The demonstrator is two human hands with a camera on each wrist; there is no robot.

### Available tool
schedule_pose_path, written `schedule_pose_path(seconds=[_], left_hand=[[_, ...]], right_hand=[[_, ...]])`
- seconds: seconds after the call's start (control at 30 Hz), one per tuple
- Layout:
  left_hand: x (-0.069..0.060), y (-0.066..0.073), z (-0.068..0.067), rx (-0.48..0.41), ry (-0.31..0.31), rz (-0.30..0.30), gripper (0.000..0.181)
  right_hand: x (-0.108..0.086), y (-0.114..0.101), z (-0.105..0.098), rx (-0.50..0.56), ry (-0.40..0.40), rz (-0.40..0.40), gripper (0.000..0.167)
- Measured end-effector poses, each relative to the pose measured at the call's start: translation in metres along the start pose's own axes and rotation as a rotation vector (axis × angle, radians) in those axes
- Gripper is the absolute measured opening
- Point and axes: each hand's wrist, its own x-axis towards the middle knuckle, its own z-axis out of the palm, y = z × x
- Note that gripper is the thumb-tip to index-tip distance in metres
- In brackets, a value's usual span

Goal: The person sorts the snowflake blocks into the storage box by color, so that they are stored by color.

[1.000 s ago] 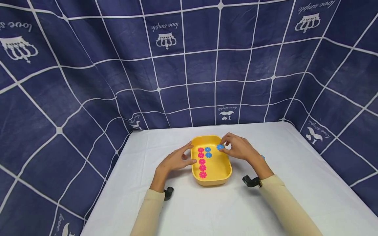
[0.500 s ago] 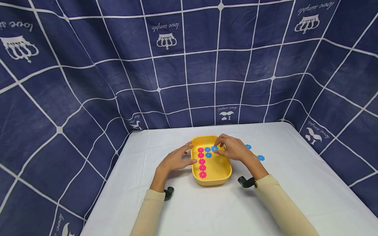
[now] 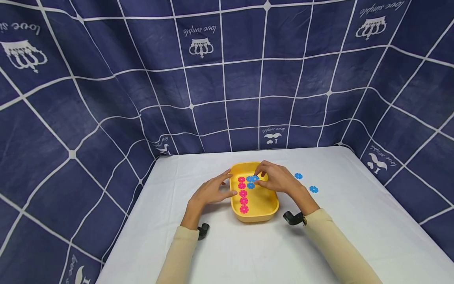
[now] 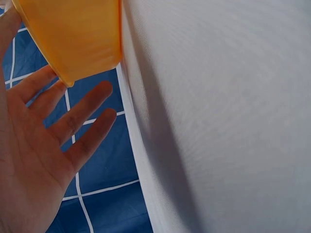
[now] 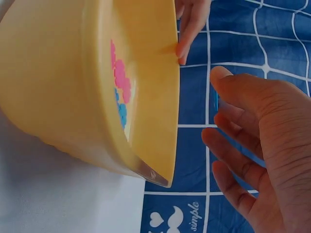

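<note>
A yellow plastic tray (image 3: 256,217) stands on the white-covered table. In it, pink flower-shaped discs (image 3: 243,200) make a column at the left, and blue flower-shaped discs (image 3: 250,185) lie beside the column's far end. My right hand (image 3: 278,178) reaches over the tray's right side and pinches another blue flower-shaped disc (image 3: 255,178), seen as a thin blue sliver between thumb and finger in the right wrist view. My left hand (image 3: 210,190) touches the tray's left rim, its fingers nearly straight. In the left wrist view, two fingertips meet the rim and two stay apart from it.
Two loose blue flower-shaped discs (image 3: 313,189) lie on the white tablecloth (image 3: 227,252) to the right of the tray. A dark blue curtain (image 3: 241,83) with white lines hangs behind and at both sides. Black wrist-worn cameras (image 3: 293,218) sit below the hands.
My right hand has moved left over the tray with the blue disc, bringing it close to the other blue ones. Two discs on the tablecloth have come into view. The left hand stays put.
</note>
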Motion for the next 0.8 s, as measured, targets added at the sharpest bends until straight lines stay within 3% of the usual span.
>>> schedule_pose_path(seconds=[0.4, 0.8], left_hand=[[0.000, 0.000, 0.000, -0.004, -0.010, -0.016, 0.080], [-0.001, -0.002, -0.001, -0.023, -0.014, 0.004, 0.087]], right_hand=[[0.006, -0.003, 0.000, -0.039, -0.060, -0.048, 0.034], [0.024, 0.000, 0.003, -0.049, -0.190, -0.055, 0.030]])
